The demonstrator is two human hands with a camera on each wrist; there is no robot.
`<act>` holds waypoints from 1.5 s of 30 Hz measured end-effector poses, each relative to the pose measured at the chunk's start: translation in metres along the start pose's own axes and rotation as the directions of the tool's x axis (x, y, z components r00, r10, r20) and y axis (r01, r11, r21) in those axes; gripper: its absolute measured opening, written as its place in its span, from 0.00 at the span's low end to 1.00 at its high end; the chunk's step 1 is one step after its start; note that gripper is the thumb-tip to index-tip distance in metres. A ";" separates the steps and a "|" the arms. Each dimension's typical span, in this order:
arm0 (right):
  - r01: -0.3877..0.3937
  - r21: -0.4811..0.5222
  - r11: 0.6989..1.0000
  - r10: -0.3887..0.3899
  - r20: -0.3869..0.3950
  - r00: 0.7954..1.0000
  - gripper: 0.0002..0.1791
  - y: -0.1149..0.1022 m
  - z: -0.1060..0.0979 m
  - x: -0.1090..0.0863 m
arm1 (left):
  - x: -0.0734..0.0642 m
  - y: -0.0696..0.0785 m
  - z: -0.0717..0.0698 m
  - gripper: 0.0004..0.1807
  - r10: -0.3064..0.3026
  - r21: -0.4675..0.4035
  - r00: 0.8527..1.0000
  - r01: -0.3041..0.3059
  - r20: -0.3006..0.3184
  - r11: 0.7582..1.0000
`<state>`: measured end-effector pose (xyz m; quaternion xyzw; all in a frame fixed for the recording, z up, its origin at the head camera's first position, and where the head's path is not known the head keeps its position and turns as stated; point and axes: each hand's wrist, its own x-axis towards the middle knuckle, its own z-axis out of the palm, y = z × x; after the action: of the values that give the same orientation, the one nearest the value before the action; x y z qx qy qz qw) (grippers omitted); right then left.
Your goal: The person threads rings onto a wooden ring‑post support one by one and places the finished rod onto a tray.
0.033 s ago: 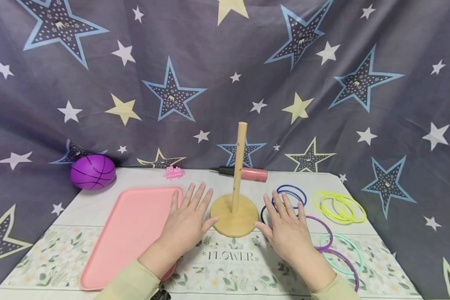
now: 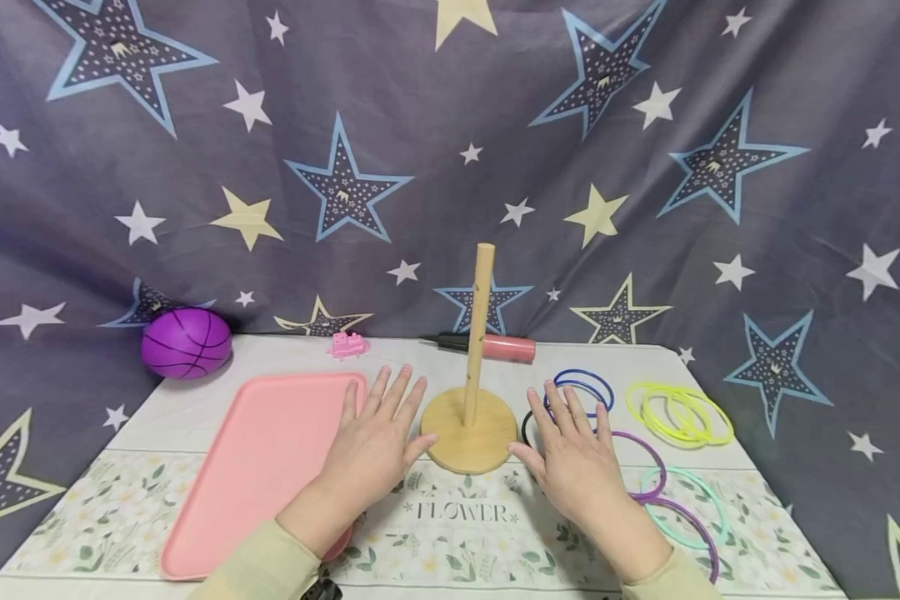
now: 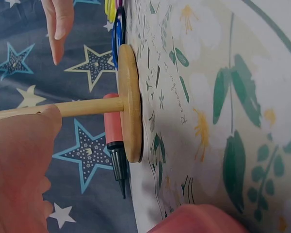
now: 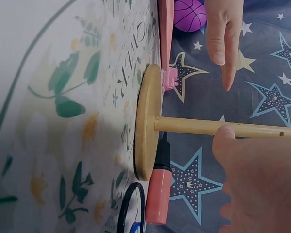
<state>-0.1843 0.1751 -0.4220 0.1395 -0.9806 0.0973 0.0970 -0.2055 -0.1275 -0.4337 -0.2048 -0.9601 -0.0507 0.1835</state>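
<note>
Your head view is bright enough, light even and diffuse, seems to come from above, exact source can't be told. The pale tablecloth [image 2: 450,487] reads brightest, your grey backdrop [image 2: 435,125] darker, with soft fold shading. You've got faint, soft-edged shadows on the cloth near your left hand [image 2: 371,454] and right hand [image 2: 581,467], plus a darker patch beside the purple ball [image 2: 186,343]. Focus mostly sharp there; wide lens stretches your printed stars toward the side edges. Both your wrist views come out sideways, dimmer, flatter, a bit washed out. Close-up cloth print goes soft, and the pink tray [image 3: 199,223] edge is blurred at your left wrist view's bottom
</note>
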 end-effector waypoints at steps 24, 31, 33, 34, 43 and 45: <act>-0.002 0.057 0.998 0.004 -0.040 0.999 0.45 -0.001 -0.001 0.012 | 0.011 0.014 -0.002 0.46 -0.056 -0.099 0.998 0.053 -0.029 0.994; -0.028 0.074 0.997 0.030 -0.026 0.999 0.46 0.005 -0.001 0.016 | 0.016 0.020 -0.001 0.46 -0.079 -0.142 0.997 0.077 -0.009 0.987; -0.037 0.073 0.997 0.039 -0.021 0.999 0.47 0.009 -0.001 0.017 | 0.018 0.022 0.000 0.46 -0.080 -0.154 0.997 0.078 -0.008 0.985; -0.042 0.075 0.996 0.043 -0.022 0.999 0.47 0.010 0.000 0.017 | 0.020 0.023 0.001 0.45 -0.079 -0.160 0.997 0.077 -0.010 0.984; -0.076 0.149 0.986 0.082 -0.032 0.996 0.46 0.027 0.002 0.017 | 0.027 0.030 0.007 0.43 -0.092 -0.252 0.996 0.085 -0.015 0.964; -0.080 0.158 0.984 0.087 -0.035 0.996 0.46 0.030 0.003 0.018 | 0.027 0.029 0.008 0.43 -0.094 -0.259 0.996 0.087 -0.014 0.962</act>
<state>-0.2106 0.1981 -0.4262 0.1034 -0.9727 0.1809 0.1021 -0.2193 -0.0892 -0.4307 -0.1823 -0.9512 -0.1860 0.1654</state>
